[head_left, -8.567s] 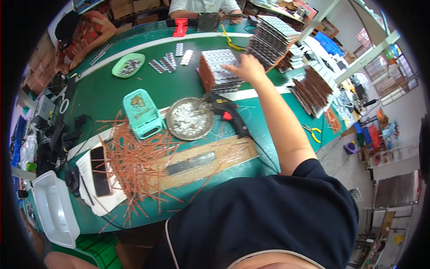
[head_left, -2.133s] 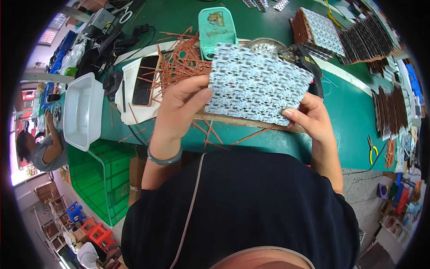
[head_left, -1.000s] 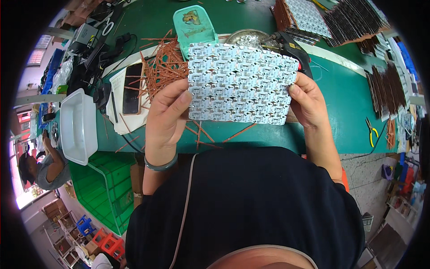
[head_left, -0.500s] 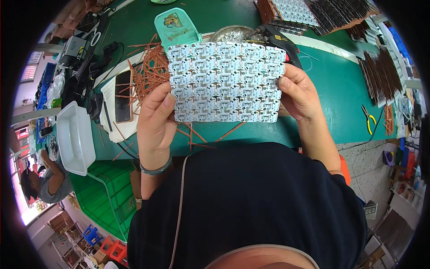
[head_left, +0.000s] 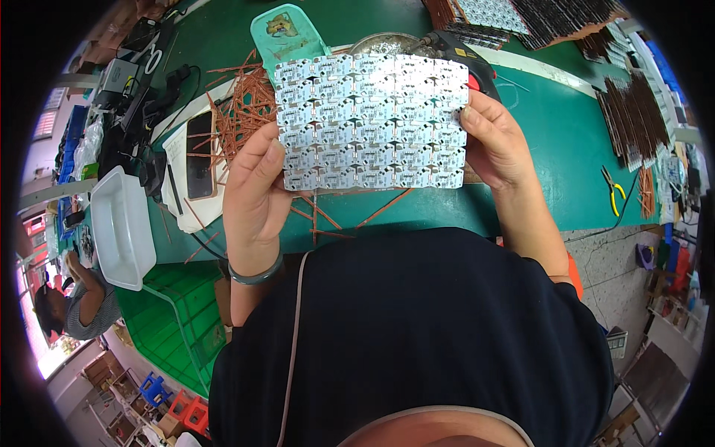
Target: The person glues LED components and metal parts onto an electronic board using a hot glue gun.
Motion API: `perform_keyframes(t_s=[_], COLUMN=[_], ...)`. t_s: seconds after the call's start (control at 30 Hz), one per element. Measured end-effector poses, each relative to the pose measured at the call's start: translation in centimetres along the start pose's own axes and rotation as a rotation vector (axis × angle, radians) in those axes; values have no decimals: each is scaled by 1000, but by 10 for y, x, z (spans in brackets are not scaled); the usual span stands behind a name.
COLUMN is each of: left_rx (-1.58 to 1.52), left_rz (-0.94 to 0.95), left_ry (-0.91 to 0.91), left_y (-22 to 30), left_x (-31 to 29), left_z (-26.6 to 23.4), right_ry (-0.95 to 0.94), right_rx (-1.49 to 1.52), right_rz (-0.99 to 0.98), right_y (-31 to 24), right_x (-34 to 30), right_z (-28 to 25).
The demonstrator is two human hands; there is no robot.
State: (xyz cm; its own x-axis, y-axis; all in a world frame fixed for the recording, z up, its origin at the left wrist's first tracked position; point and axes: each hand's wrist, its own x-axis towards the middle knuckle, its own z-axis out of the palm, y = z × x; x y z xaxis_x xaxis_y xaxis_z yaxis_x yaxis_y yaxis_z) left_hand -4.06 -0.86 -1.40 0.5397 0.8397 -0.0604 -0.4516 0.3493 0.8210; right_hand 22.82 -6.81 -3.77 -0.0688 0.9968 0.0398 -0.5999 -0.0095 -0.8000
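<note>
A white circuit board panel [head_left: 372, 127], printed with a grid of many small boards, is held up above the bench between both hands. My left hand [head_left: 257, 179] pinches its left edge, thumb on the face towards me. At the right edge my right hand [head_left: 495, 141] grips it the same way, the fingers partly hidden behind. Light glares off the panel's upper part. Behind its left side lies a heap of thin reddish-brown strips [head_left: 244, 108]. A black electric tool [head_left: 458, 56], partly covered by the panel, lies past the upper right corner.
A teal tray [head_left: 287, 33] and a round metal dish [head_left: 387, 43] stand beyond the panel. Left are a phone [head_left: 201, 156] and a white bin [head_left: 123, 223]. Yellow-handled pliers [head_left: 614, 192] and stacked panels [head_left: 633, 119] lie right. Another person [head_left: 82, 302] sits far left.
Both hands have raised the panel slightly away from me, up in the picture. A bright glare now shows on its upper part.
</note>
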Motion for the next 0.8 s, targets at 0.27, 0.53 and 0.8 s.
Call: perform_keyframes(t_s=[0.27, 0.53, 0.8], left_rx=[-19, -23, -58], left_rz=[-21, -4, -11], left_ry=[3, 8, -35], left_y=[3, 0, -2], left_x=[1, 1, 2], left_z=[2, 5, -1], right_ry=[100, 172, 176], right_rx=[-38, 18, 42], right_rz=[44, 58, 74], right_y=[5, 7, 10], right_x=[2, 4, 4], right_z=[-2, -3, -8])
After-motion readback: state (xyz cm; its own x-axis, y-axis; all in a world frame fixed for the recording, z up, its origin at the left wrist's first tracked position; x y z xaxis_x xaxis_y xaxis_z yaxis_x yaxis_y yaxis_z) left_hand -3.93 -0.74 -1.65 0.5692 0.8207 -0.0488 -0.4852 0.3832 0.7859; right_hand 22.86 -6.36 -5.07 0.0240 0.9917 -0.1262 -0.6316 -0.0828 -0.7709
